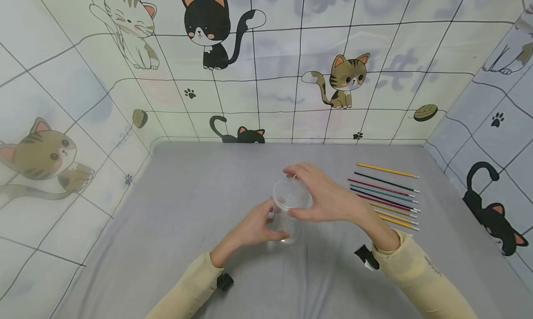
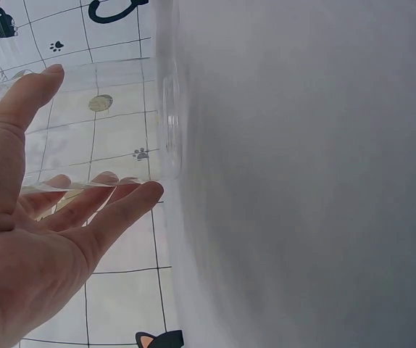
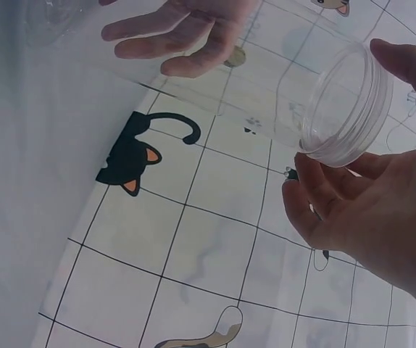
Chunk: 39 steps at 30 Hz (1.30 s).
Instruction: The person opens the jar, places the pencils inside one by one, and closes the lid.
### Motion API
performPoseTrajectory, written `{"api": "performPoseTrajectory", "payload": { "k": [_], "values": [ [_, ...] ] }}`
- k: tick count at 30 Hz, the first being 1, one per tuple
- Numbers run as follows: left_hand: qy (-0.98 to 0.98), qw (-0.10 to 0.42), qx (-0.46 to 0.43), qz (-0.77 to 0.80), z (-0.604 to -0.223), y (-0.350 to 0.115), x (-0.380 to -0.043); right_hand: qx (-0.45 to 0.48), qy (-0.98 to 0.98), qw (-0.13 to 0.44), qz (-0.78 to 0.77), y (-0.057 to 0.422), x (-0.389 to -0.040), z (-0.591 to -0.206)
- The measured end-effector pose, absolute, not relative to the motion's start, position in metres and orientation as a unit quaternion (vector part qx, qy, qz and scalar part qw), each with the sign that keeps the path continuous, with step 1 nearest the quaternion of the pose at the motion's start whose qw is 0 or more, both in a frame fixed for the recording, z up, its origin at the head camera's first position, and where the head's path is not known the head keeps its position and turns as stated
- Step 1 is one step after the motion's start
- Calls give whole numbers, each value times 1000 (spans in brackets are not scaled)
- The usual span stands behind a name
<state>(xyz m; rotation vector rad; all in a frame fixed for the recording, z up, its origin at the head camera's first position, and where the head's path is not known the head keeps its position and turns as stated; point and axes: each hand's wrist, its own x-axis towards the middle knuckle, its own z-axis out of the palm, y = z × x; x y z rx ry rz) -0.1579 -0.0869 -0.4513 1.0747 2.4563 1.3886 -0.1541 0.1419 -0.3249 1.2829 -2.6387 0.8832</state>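
A clear plastic jar [image 1: 287,224] stands upright over the grey cloth, near the middle of the head view. My left hand [image 1: 256,226] holds its body from the left, the thumb on the near side and the fingers on the other side, seen through the clear wall in the right wrist view. At the top, my right hand [image 1: 318,194] spans the round clear lid [image 1: 291,193], thumb and fingertips on opposite edges. In the left wrist view the jar's base [image 2: 170,123] sits right at the cloth. Ridged rings show around the jar's top [image 3: 349,105] in the right wrist view.
Several pencils [image 1: 387,181], yellow, black, red and teal, lie in a rough row on the grey cloth [image 1: 200,180] to the right. Walls with cat drawings [image 1: 345,83] enclose the back and both sides. Dark straps [image 1: 225,282] hang at the sleeves.
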Motion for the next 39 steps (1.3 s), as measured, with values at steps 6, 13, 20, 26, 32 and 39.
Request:
{"api": "performPoseTrajectory", "payload": {
  "k": [6, 13, 20, 26, 32, 39],
  "values": [
    [815, 62, 355, 454, -452, -87, -158, 455, -844, 36, 282, 144, -154, -326],
    [815, 64, 356, 454, -453, -86, -157, 467, -836, 25, 286, 144, -153, -327],
    [811, 63, 359, 458, -452, -87, -156, 413, -861, 25, 297, 143, -152, -325],
    [810, 66, 355, 462, -453, -86, -156, 400, -866, 26, 298, 143, -153, -325],
    [813, 69, 350, 460, -454, -86, -156, 437, -849, 34, 296, 145, -153, -325],
    [817, 66, 349, 453, -453, -85, -156, 474, -831, 34, 291, 146, -153, -325]
  ]
}}
